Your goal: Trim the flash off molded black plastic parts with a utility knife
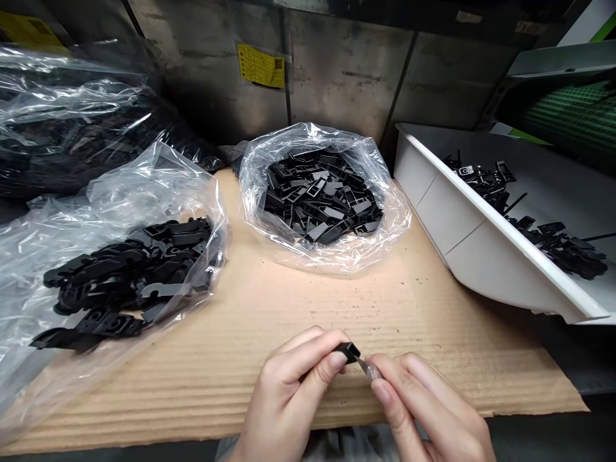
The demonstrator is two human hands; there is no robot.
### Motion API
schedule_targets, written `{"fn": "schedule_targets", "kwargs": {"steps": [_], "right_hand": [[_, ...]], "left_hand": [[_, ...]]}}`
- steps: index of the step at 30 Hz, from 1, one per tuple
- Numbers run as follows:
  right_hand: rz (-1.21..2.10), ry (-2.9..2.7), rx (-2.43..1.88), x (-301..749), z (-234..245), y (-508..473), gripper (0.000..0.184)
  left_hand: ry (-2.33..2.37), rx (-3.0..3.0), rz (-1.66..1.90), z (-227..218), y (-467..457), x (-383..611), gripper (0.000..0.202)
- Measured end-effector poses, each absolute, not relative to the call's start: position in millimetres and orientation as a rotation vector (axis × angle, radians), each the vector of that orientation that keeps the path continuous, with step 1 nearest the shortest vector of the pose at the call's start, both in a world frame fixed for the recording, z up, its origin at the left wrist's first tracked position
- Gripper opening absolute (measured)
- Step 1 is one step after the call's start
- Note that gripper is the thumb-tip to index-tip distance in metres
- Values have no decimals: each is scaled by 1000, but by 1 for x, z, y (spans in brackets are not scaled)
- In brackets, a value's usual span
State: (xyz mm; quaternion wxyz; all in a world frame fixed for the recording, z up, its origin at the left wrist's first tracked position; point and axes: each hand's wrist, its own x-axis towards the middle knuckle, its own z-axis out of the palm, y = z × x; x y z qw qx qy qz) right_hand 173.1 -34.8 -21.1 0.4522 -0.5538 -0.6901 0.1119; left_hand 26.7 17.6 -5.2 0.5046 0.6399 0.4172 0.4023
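Note:
Near the front edge of the cardboard, my left hand (293, 391) pinches a small black plastic part (348, 351) between thumb and index finger. Its hollow, box-like end points to the right. My right hand (428, 410) is closed on a small blade (364, 367), wrapped in something clear where the fingers grip it. The blade's tip meets the open end of the part, or lies right beside it. My fingers cover the rest of the part and most of the blade's back end.
Cardboard (269, 301) covers the table. Behind my hands lies an open clear bag (332, 260) of small black parts. Another clear bag (158, 173) with longer black parts spills open at left, before a bigger filled bag (72, 122). A white bin (433, 173) with black pieces stands at right.

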Motion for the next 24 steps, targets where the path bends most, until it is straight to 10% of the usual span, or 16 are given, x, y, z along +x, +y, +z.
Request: {"fn": "schedule_targets", "kwargs": {"steps": [13, 24], "right_hand": [[626, -1478, -1488, 177, -2, -31, 7], [1744, -1153, -1158, 176, 13, -3, 30]], "left_hand": [[929, 1461, 861, -7, 19, 23, 17], [788, 1223, 714, -9, 16, 19, 19]]}}
